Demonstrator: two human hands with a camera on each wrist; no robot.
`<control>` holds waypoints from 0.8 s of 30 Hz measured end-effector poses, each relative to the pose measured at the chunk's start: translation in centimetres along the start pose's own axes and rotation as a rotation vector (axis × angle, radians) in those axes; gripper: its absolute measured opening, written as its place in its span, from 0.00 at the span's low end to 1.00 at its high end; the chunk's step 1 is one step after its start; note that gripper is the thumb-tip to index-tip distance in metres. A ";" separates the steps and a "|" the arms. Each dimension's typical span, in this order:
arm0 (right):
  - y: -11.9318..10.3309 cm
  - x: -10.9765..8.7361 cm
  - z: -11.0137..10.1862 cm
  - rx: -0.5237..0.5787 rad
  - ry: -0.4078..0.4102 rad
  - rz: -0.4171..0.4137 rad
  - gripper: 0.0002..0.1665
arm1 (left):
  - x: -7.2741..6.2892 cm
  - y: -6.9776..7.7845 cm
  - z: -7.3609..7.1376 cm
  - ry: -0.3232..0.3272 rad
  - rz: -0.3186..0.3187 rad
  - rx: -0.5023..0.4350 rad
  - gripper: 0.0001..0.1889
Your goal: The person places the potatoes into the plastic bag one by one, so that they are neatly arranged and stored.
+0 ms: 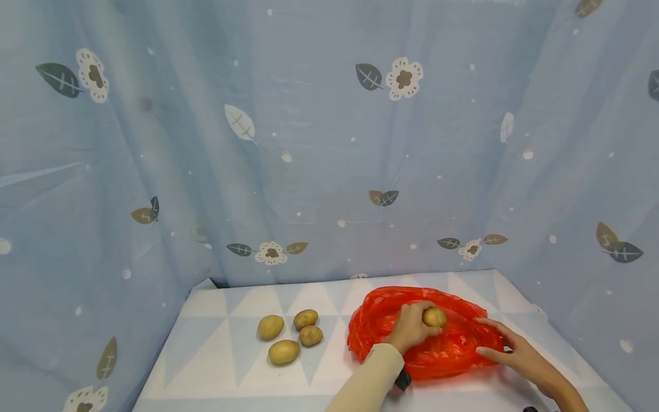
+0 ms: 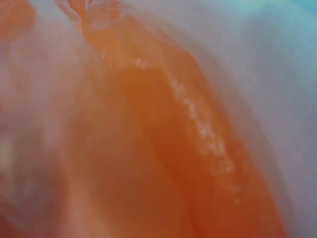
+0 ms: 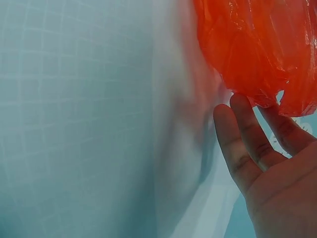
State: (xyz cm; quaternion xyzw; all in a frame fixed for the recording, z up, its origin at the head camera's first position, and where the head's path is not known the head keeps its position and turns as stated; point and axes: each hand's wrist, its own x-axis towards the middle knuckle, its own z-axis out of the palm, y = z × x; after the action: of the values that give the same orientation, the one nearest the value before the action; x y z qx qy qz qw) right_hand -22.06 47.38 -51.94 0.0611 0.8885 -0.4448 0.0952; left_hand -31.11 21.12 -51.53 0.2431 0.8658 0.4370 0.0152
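My left hand (image 1: 412,327) is over the red plastic bag (image 1: 381,312), its fingers and thumb curled round a potato (image 1: 435,317). The bag lies with its mouth spread wide on the table, and my left wrist crosses its near rim. At the bag's right side is my right hand (image 1: 517,352), with fingers and thumb apart. In the right wrist view, fingertips of the right hand (image 3: 282,168) meet the edge of the crinkled red bag (image 3: 252,44). The left wrist view is blurred, filled mostly by the orange-red film of the bag (image 2: 163,109).
Left of the bag, several potatoes lie loose on the table: a larger one (image 1: 270,327), one in front (image 1: 284,352) and two smaller ones (image 1: 306,319) close together. A blue patterned curtain (image 1: 319,143) hangs behind the table (image 1: 206,372) and along its sides.
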 end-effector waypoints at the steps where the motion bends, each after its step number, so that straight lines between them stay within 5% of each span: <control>1: -0.1 0.0 -0.1 0.000 0.000 -0.003 0.48 | 0.0 0.0 0.0 0.003 -0.004 0.003 0.25; 13: -0.1 -0.3 0.4 0.008 0.015 -0.001 0.50 | -0.3 -0.6 0.3 0.032 -0.005 0.225 0.24; 18: -0.1 -0.4 0.5 0.007 0.022 0.005 0.50 | -0.4 -0.5 -0.3 0.029 -0.085 0.380 0.19; 24: -0.2 -0.2 0.4 0.022 0.017 0.005 0.48 | 0.0 -0.2 -0.4 0.043 -0.124 0.428 0.23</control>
State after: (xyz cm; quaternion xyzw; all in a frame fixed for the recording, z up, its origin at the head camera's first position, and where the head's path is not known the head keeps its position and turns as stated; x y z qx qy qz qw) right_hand -21.89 46.91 -52.04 0.0684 0.8841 -0.4538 0.0881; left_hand -31.29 20.71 -51.49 0.1778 0.9523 0.2464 -0.0285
